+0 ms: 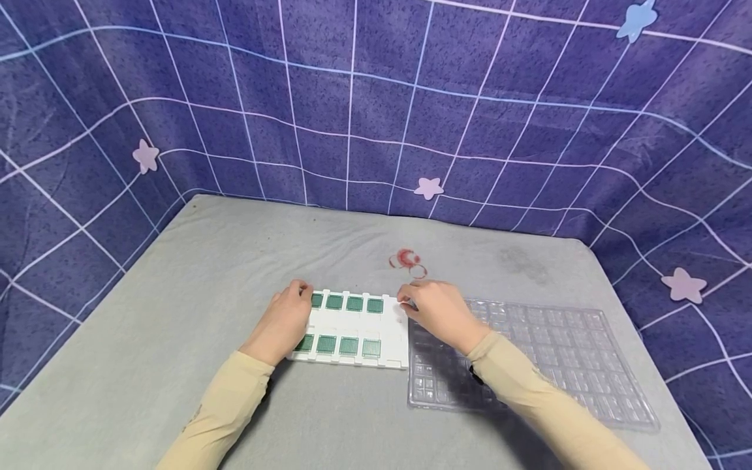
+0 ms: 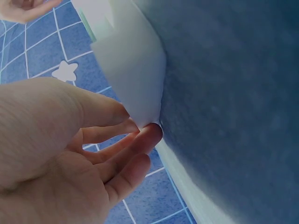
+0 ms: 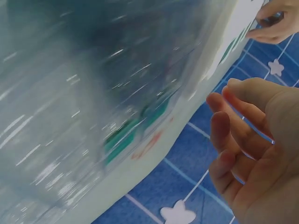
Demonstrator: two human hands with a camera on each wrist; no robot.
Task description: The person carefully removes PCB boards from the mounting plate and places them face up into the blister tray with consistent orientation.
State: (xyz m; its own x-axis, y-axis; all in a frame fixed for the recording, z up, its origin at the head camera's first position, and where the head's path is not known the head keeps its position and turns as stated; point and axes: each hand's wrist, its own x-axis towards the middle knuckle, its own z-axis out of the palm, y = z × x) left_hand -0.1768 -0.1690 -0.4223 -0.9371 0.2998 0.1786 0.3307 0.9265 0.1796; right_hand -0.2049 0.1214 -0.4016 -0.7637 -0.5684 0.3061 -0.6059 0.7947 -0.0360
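A white tray (image 1: 352, 321) lies on the table, with small green square boards (image 1: 354, 303) in rows along its far and near edges. My left hand (image 1: 284, 320) is at its left end, and in the left wrist view thumb and fingers pinch the tray's corner. Over the right end of the tray is my right hand (image 1: 442, 310). Its fingers (image 3: 222, 123) are loosely bent in the right wrist view, with nothing visible between them. A clear plastic tray (image 1: 587, 352) of many compartments lies under my right forearm; green pieces (image 3: 120, 144) show at its far edge.
A grey cloth (image 1: 176, 339) covers the table, with a red stain (image 1: 407, 258) behind the trays. A purple grid-patterned curtain (image 1: 376, 98) with star shapes (image 1: 429, 188) hangs around the back and sides. The two trays lie side by side.
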